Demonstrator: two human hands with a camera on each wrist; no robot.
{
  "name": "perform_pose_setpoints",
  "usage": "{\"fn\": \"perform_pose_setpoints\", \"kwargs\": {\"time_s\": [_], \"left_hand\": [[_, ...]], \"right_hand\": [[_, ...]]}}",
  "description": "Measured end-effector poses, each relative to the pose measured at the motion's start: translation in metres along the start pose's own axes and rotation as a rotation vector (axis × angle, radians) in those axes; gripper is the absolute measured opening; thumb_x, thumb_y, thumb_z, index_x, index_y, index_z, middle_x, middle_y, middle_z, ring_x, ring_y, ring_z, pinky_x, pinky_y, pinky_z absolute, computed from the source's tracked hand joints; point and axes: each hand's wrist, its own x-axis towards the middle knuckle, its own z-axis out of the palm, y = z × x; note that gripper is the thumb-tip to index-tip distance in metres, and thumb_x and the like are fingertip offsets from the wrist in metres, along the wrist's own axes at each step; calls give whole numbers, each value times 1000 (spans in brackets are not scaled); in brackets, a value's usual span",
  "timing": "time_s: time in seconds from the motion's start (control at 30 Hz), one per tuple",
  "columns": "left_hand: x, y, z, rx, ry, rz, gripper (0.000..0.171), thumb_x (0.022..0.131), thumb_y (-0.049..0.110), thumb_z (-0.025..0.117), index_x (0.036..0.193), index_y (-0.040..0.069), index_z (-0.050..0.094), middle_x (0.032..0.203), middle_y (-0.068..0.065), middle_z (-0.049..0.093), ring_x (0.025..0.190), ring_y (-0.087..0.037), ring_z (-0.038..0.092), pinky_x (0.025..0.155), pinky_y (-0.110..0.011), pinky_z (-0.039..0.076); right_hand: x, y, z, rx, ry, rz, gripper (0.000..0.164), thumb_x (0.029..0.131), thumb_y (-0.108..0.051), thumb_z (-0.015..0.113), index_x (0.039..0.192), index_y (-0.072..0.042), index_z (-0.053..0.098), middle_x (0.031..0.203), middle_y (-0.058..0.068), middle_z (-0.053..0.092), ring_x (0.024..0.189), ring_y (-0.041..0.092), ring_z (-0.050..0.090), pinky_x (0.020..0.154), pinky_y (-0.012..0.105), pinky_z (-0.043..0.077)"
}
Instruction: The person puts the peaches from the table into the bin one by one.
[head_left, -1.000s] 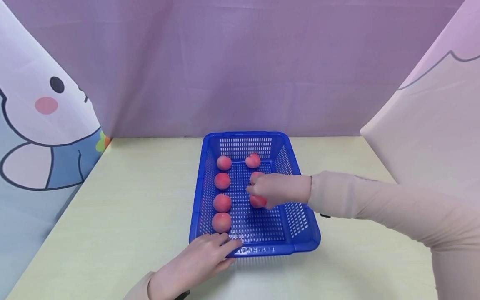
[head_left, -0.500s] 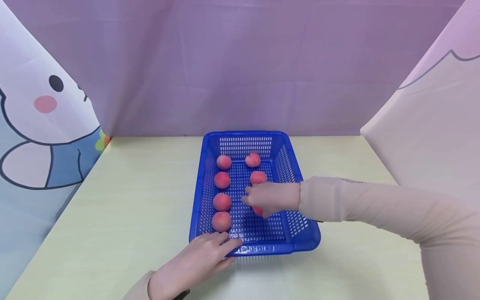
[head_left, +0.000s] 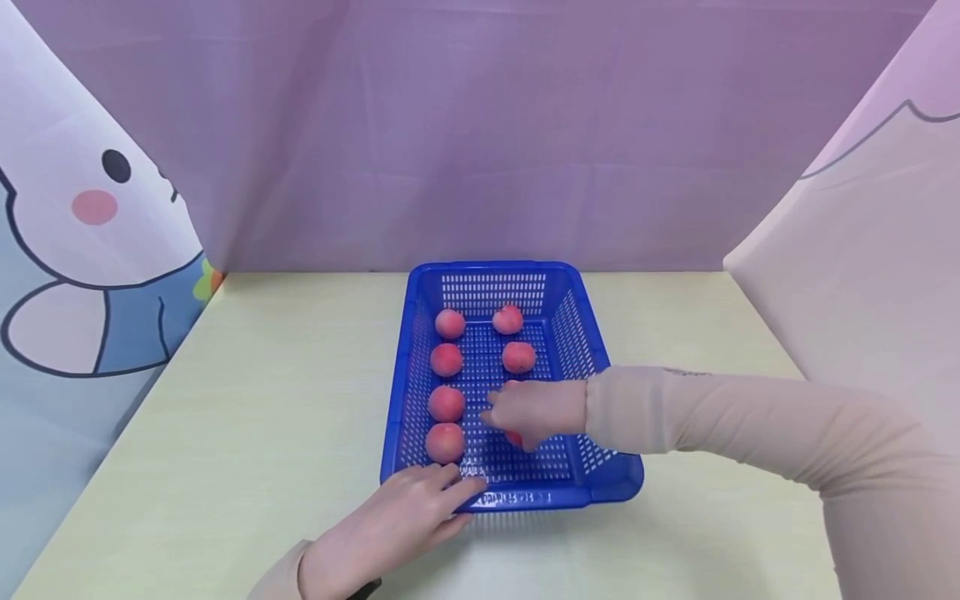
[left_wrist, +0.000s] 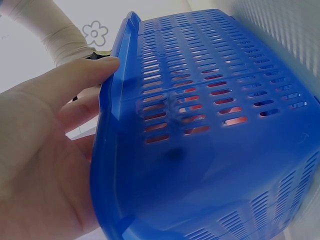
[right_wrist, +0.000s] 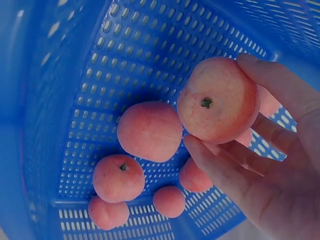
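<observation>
A blue plastic basket (head_left: 525, 498) holds two rows of reddish-pink peaches. My left hand (head_left: 408, 512) grips the near rim toward its left corner; the left wrist view shows the thumb (left_wrist: 95, 67) at the rim. Inside the basket, my right hand (head_left: 528, 410) pinches one peach (right_wrist: 218, 100), its small green stem facing the wrist camera. From the head, this peach is mostly hidden under the hand. Another peach (right_wrist: 150, 132) lies right beside the held one. Farther back in the right row are a peach (head_left: 518, 357) and one near the far wall (head_left: 507, 319).
The left row runs along the basket's left side, from a far peach (head_left: 450, 323) to a near one (head_left: 445, 442). The basket stands on a pale wood-look table (head_left: 300, 400). A purple cloth (head_left: 480, 133) hangs behind; printed cloth (head_left: 90, 250) stands at the left.
My right hand has moved toward the near side of the basket with the pinched peach, uncovering the second peach of the right row. My left hand stays on the rim.
</observation>
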Motion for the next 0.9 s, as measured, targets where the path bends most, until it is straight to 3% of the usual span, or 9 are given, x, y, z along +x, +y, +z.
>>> {"fn": "perform_pose_setpoints", "kwargs": {"time_s": [0.33, 0.53, 0.67, 0.83, 0.9], "left_hand": [[0, -1, 1, 0, 6, 1, 28, 77, 28, 66, 101, 15, 61, 79, 3, 59, 66, -7, 55, 58, -21, 47], [1, -1, 0, 0, -7, 2, 27, 77, 28, 65, 101, 16, 61, 79, 3, 59, 65, -7, 55, 58, -21, 47], [0, -1, 0, 6, -10, 2, 28, 77, 28, 66, 101, 16, 61, 79, 3, 59, 66, -7, 55, 59, -21, 47], [0, -1, 0, -6, -27, -8, 28, 77, 29, 65, 102, 16, 62, 80, 3, 59, 68, -7, 56, 60, -22, 47], [0, -1, 0, -12, -36, -15, 28, 77, 29, 65, 102, 16, 62, 81, 3, 59, 68, -8, 56, 60, -22, 47]], "right_hand": [[6, -6, 6, 59, -49, 30, 54, 73, -15, 72, 123, -20, 52, 121, 2, 54, 101, 14, 54, 86, 27, 44], [3, -6, 10, 137, -31, -23, 41, 74, -6, 68, 113, -16, 58, 106, 0, 59, 77, 9, 55, 74, 20, 48], [3, -6, 12, 195, -41, -21, 40, 75, -5, 66, 113, -16, 58, 111, 1, 58, 72, 8, 52, 80, 23, 46], [4, -8, 13, 256, -79, -4, 32, 77, -6, 64, 107, -17, 58, 88, -2, 58, 66, 9, 51, 71, 20, 45], [5, -9, 12, 255, -89, 0, 28, 78, -6, 63, 103, -17, 58, 76, -4, 51, 64, 9, 51, 64, 18, 43]]}}
